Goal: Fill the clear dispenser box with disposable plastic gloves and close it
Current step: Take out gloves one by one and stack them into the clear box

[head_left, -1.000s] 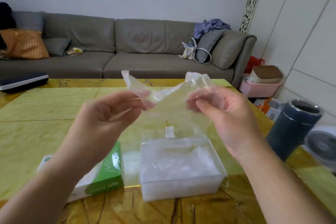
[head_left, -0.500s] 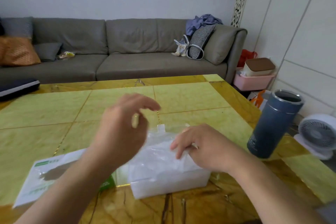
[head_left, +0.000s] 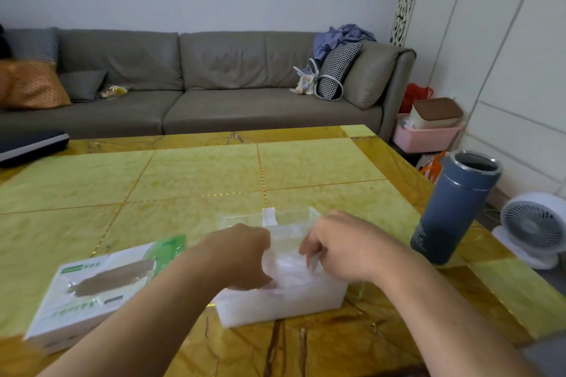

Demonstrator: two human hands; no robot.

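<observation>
Near the table's (head_left: pixel 199 171) front edge, toward its right side, the clear dispenser box (head_left: pixel 284 303) is sitting with its lid (head_left: pixel 275 219) standing open at the back, a white tab at the lid's middle. The box is looking full of crumpled, translucent plastic gloves (head_left: pixel 288 269), which are mounding above its rim. Both hands are reaching into the top of the box. The left hand (head_left: pixel 242 254) is lying over the left part of the pile, fingers curled down into the gloves; whether they are pinching a glove or only pressing is not something the view is showing. The right hand (head_left: pixel 346 245) is covering the right part of the pile, its fingers bent downward with the tips touching the plastic, and its grip is just as unclear.

Just left of the box, a white and green carton (head_left: pixel 101 285) is lying flat close to the front edge, its top showing a long opening. A dark blue tumbler (head_left: pixel 453 208) is standing upright at the table's right edge, lid off. A dark flat object (head_left: pixel 30 144) is resting at the far left corner. Beyond the far edge, a grey sofa (head_left: pixel 199 82) is running along the wall, and a small white fan (head_left: pixel 536 229) is standing on the floor to the right.
</observation>
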